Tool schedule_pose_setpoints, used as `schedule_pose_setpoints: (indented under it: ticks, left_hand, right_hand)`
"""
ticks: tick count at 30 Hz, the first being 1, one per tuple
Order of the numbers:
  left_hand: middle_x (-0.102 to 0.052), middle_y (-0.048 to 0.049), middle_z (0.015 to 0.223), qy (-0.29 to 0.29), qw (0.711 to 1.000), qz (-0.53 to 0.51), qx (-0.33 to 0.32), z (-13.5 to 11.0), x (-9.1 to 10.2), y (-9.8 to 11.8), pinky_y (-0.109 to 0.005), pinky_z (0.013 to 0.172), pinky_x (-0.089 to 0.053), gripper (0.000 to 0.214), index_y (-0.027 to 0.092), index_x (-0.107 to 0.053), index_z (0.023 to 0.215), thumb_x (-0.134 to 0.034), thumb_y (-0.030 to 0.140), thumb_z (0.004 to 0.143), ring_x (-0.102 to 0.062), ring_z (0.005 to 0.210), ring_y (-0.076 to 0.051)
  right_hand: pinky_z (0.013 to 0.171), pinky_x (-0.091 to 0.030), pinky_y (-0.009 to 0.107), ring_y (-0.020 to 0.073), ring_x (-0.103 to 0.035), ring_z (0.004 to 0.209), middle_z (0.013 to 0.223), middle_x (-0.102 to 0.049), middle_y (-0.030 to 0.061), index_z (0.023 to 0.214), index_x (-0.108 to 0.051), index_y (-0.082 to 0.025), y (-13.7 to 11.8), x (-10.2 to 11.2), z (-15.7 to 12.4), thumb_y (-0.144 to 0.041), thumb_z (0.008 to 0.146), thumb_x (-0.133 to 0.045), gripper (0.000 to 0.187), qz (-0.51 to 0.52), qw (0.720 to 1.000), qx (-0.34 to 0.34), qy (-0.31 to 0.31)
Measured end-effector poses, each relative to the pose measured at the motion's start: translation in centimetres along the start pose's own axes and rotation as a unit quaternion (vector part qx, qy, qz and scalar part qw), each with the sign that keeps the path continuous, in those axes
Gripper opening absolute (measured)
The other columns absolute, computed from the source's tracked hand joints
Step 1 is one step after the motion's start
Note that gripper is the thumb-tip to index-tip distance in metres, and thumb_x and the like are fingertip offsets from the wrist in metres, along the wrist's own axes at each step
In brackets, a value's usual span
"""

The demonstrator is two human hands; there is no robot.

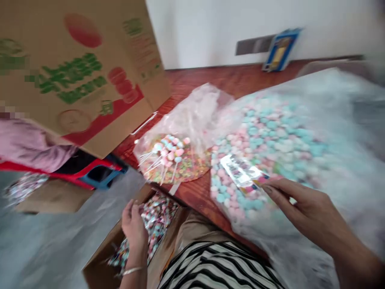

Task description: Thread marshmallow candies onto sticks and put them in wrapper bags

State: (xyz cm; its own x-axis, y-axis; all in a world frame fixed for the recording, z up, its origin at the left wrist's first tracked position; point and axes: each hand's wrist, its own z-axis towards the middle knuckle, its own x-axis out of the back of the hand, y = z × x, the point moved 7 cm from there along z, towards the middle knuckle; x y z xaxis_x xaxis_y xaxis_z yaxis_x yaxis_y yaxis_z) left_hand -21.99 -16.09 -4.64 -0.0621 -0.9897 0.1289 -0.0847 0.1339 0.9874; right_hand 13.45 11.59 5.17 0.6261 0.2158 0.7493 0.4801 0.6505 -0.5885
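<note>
My right hand (300, 208) pinches the edge of a small clear plastic packet (240, 174) with coloured print, between thumb and forefinger. The packet is over a big clear bag (279, 148) full of pink, blue and white pom-pom-like balls. My left hand (135, 224) is above an open cardboard box (99, 257) of many small shiny packets (159, 216). Its fingers are loosely bent and apart, with nothing visible in them. Between the hands, a bunch of white sticks with pastel balls (171, 150) lies on a clear bag of small colourful pieces (192, 164).
A large printed carton (90, 80) stands on the red-brown table (240, 78) at the left. Another person's pink sleeve (33, 144) shows beside it, near a red and blue chair-like frame (102, 172). A blue-edged packet (281, 50) leans at the wall.
</note>
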Motion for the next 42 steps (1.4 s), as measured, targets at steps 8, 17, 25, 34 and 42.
schedule_pose_setpoints:
  ticks: [8, 17, 25, 34, 42]
  left_hand:
    - [-0.066, -0.0016, 0.091, -0.341, 0.902, 0.016, -0.266, -10.3, -15.0, 10.2, -0.028, 0.083, -0.047, 0.02, 0.022, -0.067, 0.106, -0.058, 0.027, 0.089, -0.061, 0.082, -0.015]
    - [-0.069, -0.0069, 0.091, -0.713, 0.653, 0.046, -0.25, -22.1, -26.1, 5.4, -0.031, 0.08, -0.044, 0.017, 0.022, -0.072, 0.094, -0.056, 0.02, 0.088, -0.061, 0.088, -0.021]
    - [-0.067, -0.0046, 0.081, -0.721, 0.677, 0.059, -0.135, -21.8, -27.5, 3.1, -0.03, 0.075, -0.043, 0.014, 0.019, -0.07, 0.085, -0.058, 0.024, 0.088, -0.058, 0.079, -0.018]
    - [-0.066, -0.0086, 0.12, -0.689, 0.531, -0.204, 0.449, -25.9, -27.4, 2.9, -0.04, 0.101, -0.044, 0.034, 0.021, -0.07, 0.108, -0.076, 0.03, 0.076, -0.06, 0.113, -0.023]
    - [-0.072, -0.0034, 0.097, -0.528, 0.719, -0.218, 0.396, -24.2, -28.6, 2.2, -0.026, 0.08, -0.05, 0.019, 0.018, -0.073, 0.091, -0.078, 0.027, 0.075, -0.066, 0.088, -0.014]
  right_hand:
    - [0.062, -0.045, 0.028, 0.019, -0.065, 0.071, 0.079, -0.069, 0.0027, 0.084, -0.066, -0.022, 5.5, 3.2, -2.7, -0.034, 0.092, -0.047, 0.025, -0.093, 0.975, -0.202, 0.003]
    - [0.08, -0.038, 0.035, 0.027, -0.057, 0.096, 0.101, -0.066, 0.0101, 0.102, -0.063, -0.018, 4.2, -1.8, 0.5, -0.023, 0.088, -0.057, 0.016, -0.197, 0.958, -0.207, 0.023]
    - [0.077, -0.036, 0.033, 0.023, -0.058, 0.088, 0.09, -0.068, 0.0063, 0.089, -0.064, -0.019, 5.9, -3.1, 1.8, -0.014, 0.088, -0.054, 0.011, -0.164, 0.96, -0.221, 0.052]
    - [0.077, -0.047, 0.028, 0.0166, -0.065, 0.084, 0.09, -0.071, 0.0009, 0.099, -0.067, -0.022, 3.1, 1.8, 2.1, -0.018, 0.094, -0.046, 0.022, 0.114, 0.971, -0.173, 0.121]
    - [0.076, -0.053, 0.031, 0.0188, -0.066, 0.084, 0.093, -0.07, 0.003, 0.102, -0.063, -0.022, 4.3, -0.1, 0.4, -0.036, 0.083, -0.067, 0.024, 0.378, 0.873, -0.263, 0.158]
